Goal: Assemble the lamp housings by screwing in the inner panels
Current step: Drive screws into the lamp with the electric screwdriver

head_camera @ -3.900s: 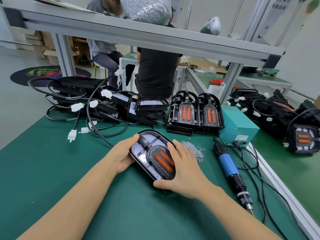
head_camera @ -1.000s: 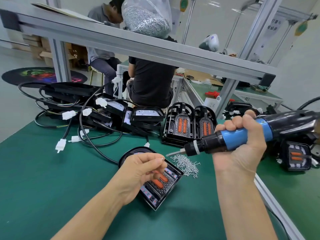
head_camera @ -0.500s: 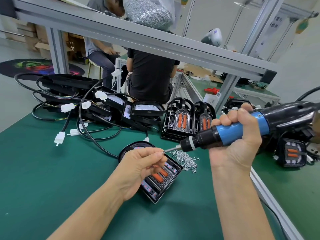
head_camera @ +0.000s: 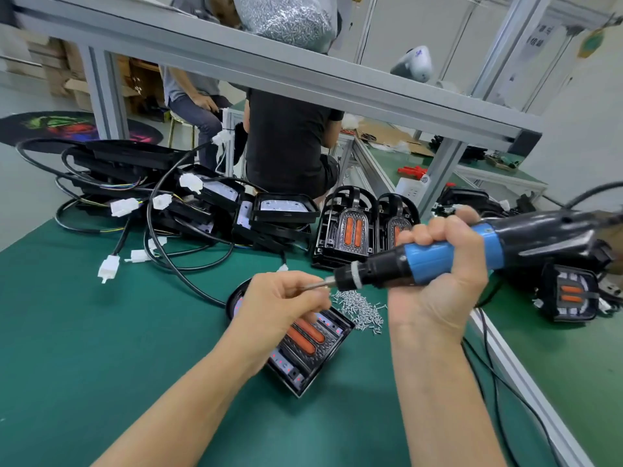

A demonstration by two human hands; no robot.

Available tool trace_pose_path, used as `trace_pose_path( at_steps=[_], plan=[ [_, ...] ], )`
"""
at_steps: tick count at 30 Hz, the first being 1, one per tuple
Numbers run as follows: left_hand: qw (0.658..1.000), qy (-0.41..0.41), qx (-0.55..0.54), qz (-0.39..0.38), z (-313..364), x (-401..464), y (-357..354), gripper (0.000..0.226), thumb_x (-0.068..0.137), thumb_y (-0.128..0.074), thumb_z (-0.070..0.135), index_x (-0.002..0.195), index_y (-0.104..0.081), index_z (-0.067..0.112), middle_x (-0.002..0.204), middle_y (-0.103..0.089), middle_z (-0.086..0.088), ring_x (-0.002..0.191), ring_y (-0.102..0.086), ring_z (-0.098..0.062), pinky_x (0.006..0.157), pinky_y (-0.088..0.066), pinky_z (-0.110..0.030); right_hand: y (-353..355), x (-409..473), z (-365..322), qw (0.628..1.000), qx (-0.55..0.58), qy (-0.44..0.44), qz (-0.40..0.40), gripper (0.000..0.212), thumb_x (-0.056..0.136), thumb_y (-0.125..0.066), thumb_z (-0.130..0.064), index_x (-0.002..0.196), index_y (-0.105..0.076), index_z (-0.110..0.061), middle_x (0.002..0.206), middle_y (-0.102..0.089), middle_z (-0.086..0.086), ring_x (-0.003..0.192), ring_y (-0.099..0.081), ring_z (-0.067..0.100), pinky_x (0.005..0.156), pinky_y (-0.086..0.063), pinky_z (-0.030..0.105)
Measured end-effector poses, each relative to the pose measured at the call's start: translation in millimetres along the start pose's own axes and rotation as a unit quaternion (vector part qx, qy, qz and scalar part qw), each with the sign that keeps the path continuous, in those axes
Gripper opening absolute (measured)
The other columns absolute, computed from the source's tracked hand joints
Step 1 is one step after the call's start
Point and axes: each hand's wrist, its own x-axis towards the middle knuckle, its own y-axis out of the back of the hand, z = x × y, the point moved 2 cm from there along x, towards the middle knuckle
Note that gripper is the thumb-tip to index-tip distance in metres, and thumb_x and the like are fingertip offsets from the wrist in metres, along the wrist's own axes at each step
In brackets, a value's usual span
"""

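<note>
A black lamp housing (head_camera: 303,352) with an orange-striped inner panel lies flat on the green mat, partly hidden under my left hand. My right hand (head_camera: 438,284) grips a blue and black electric screwdriver (head_camera: 448,254), held level above the mat with its bit pointing left. My left hand (head_camera: 279,301) hovers over the housing, its fingertips pinched at the tip of the bit. What they pinch is too small to see. A loose pile of small silver screws (head_camera: 360,308) lies just right of the housing.
A tangle of black housings, cables and white connectors (head_camera: 188,210) fills the back left. Two upright lamp units (head_camera: 350,230) stand behind the screws. More lamps (head_camera: 569,294) sit at the right. An aluminium frame bar (head_camera: 269,69) crosses overhead. Two people sit beyond the bench.
My right hand has lifted the screwdriver off the mat and swung its bit leftwards to my left fingertips. My left hand left the housing's edge and rose to meet the bit.
</note>
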Motion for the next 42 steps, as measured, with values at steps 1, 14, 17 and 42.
trace_pose_path(
  at_steps=[1, 14, 17, 42],
  plan=[
    [1.0, 0.011, 0.003, 0.007, -1, 1, 6, 0.021, 0.082, -0.068, 0.001, 0.07, -0.076, 0.016, 0.068, -0.071, -0.005, 0.06, -0.059, -0.012, 0.06, -0.051, -0.02, 1, 4, -4, 1.0, 0.009, 0.01, 0.004, 0.024, 0.071, -0.056, -0.004, 0.088, -0.052, -0.02, 0.057, -0.049, -0.007, 0.049, -0.046, 0.007, 0.056, -0.046, 0.02],
    [1.0, 0.022, 0.003, 0.02, -2, 0, 8, 0.017, 0.077, -0.073, 0.004, 0.072, -0.076, 0.02, 0.07, -0.072, -0.005, 0.069, -0.064, -0.011, 0.061, -0.053, -0.019, 9, 11, -13, 1.0, -0.009, 0.014, -0.019, 0.016, 0.077, -0.05, -0.009, 0.088, -0.051, -0.02, 0.058, -0.048, -0.009, 0.051, -0.046, 0.006, 0.058, -0.044, 0.02],
    [1.0, 0.024, 0.01, 0.017, -5, 0, 9, 0.014, 0.077, -0.074, 0.007, 0.074, -0.077, 0.021, 0.071, -0.072, -0.003, 0.068, -0.063, -0.011, 0.063, -0.053, -0.021, 9, 10, -14, 1.0, -0.017, 0.014, -0.015, 0.016, 0.076, -0.051, -0.01, 0.088, -0.051, -0.02, 0.057, -0.049, -0.009, 0.05, -0.046, 0.006, 0.057, -0.044, 0.02],
    [0.998, -0.036, 0.042, 0.004, -18, 7, 16, 0.035, 0.072, -0.081, 0.018, 0.101, -0.073, 0.036, 0.099, -0.072, 0.008, 0.084, -0.062, -0.007, 0.078, -0.052, -0.02, 20, 11, -7, 0.999, -0.015, 0.023, 0.021, 0.02, 0.074, -0.054, -0.009, 0.09, -0.053, -0.02, 0.06, -0.05, -0.008, 0.053, -0.048, 0.007, 0.06, -0.045, 0.021]
  ],
)
